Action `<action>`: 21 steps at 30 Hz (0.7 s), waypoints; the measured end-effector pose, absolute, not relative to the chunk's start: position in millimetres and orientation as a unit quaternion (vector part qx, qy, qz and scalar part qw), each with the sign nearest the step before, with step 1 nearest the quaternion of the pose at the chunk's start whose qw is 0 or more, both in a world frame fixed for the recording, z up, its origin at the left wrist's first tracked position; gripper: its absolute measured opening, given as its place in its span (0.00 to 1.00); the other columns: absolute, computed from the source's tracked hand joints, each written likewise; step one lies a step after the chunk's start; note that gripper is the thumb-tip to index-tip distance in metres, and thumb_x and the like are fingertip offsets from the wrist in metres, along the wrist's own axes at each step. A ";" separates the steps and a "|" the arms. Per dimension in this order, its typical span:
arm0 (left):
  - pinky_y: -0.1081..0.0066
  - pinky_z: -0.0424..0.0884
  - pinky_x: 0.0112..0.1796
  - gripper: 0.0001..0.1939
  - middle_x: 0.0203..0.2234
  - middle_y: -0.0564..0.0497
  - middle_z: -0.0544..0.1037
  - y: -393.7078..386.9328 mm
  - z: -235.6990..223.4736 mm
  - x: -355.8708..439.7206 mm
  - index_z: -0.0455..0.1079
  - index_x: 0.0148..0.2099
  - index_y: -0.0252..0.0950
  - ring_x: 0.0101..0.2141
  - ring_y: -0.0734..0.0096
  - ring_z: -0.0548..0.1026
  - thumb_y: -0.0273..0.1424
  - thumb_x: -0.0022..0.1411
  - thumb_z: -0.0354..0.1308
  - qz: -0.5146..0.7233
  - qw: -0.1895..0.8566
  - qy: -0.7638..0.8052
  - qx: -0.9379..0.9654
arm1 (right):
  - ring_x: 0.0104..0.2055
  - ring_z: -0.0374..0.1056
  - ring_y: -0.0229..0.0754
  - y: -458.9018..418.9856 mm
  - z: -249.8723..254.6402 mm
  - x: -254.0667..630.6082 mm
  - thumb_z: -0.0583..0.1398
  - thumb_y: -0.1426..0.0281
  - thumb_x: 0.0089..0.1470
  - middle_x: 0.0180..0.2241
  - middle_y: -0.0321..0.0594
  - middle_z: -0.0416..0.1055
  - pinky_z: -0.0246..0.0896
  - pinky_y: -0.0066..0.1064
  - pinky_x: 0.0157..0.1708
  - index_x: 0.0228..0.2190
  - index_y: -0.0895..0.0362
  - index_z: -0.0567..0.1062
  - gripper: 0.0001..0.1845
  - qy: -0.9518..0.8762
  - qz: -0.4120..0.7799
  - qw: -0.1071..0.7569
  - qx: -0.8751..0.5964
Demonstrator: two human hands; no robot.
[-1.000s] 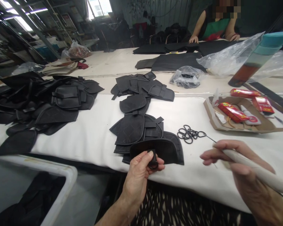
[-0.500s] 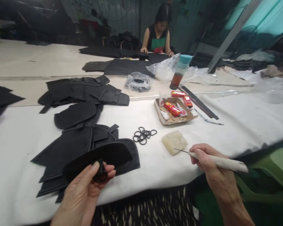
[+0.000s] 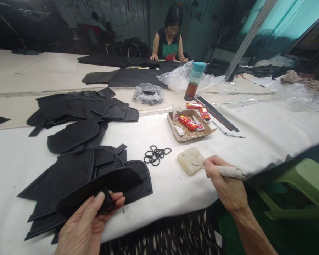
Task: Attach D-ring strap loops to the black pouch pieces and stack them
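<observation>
My left hand (image 3: 89, 221) is closed on a black curved fabric piece (image 3: 103, 186), thumb pressing its small strap loop, above a stack of like black pieces (image 3: 66, 177). My right hand (image 3: 223, 184) grips a white-handled awl (image 3: 228, 171); its thin metal tip rests on a pale yellowish wax block (image 3: 190, 160) on the white table (image 3: 255, 134). A cluster of black D-rings (image 3: 155, 154) lies between the stack and the block.
A cardboard tray (image 3: 191, 124) holds red glue tubes; behind it stand a teal-capped bottle (image 3: 194, 80), plastic bags and a dark ruler (image 3: 218, 114). More black pieces (image 3: 79, 106) lie at left. A person sits at the far table. A green stool (image 3: 300, 191) stands at right.
The view swung right, then steadied. My right hand carried the awl from near the D-rings to the wax block, where its tip now touches. My left hand kept its hold on the black piece.
</observation>
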State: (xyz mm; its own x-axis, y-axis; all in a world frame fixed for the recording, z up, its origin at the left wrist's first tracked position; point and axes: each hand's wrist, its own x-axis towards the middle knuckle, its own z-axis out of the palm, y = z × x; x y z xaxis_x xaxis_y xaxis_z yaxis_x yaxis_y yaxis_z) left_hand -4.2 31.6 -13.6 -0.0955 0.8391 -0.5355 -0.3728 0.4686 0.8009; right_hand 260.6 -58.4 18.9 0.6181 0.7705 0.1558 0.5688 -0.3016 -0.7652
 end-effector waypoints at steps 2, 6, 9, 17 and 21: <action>0.70 0.78 0.36 0.08 0.24 0.50 0.81 31.2 -13.0 -3.6 0.73 0.28 0.36 0.28 0.64 0.80 0.31 0.45 0.68 0.473 0.642 0.569 0.203 | 0.19 0.50 0.36 -55.3 14.8 262.2 0.53 0.60 0.56 0.16 0.29 0.52 0.47 0.28 0.20 0.19 0.53 0.62 0.17 -0.418 0.128 0.416 -0.797; 0.70 0.78 0.36 0.09 0.24 0.48 0.81 29.6 -10.7 -3.5 0.74 0.26 0.35 0.28 0.63 0.80 0.31 0.42 0.69 0.465 0.649 0.567 0.204 | 0.20 0.51 0.35 -50.5 8.7 263.2 0.54 0.60 0.56 0.16 0.29 0.53 0.48 0.28 0.21 0.20 0.54 0.64 0.16 -0.414 0.146 0.403 -0.803; 0.70 0.77 0.39 0.08 0.26 0.48 0.82 29.4 -9.9 -5.6 0.75 0.27 0.35 0.31 0.63 0.80 0.32 0.43 0.69 0.457 0.655 0.562 0.213 | 0.20 0.52 0.36 -48.0 8.7 262.5 0.54 0.58 0.55 0.16 0.29 0.53 0.48 0.28 0.21 0.20 0.53 0.64 0.17 -0.407 0.157 0.393 -0.810; 0.69 0.76 0.39 0.12 0.27 0.45 0.82 32.1 -6.6 -6.7 0.76 0.27 0.32 0.31 0.62 0.79 0.33 0.39 0.71 0.448 0.675 0.547 0.213 | 0.22 0.55 0.38 -57.4 23.5 266.0 0.54 0.55 0.53 0.17 0.32 0.58 0.50 0.29 0.23 0.17 0.54 0.64 0.20 -0.362 0.126 0.424 -0.821; 0.68 0.75 0.39 0.09 0.27 0.45 0.81 27.6 -2.1 -5.0 0.77 0.26 0.32 0.31 0.64 0.79 0.32 0.42 0.70 0.468 0.686 0.515 0.215 | 0.24 0.58 0.38 -65.1 25.3 256.5 0.59 0.58 0.50 0.19 0.34 0.62 0.53 0.27 0.21 0.18 0.54 0.68 0.17 -0.300 0.212 0.531 -0.764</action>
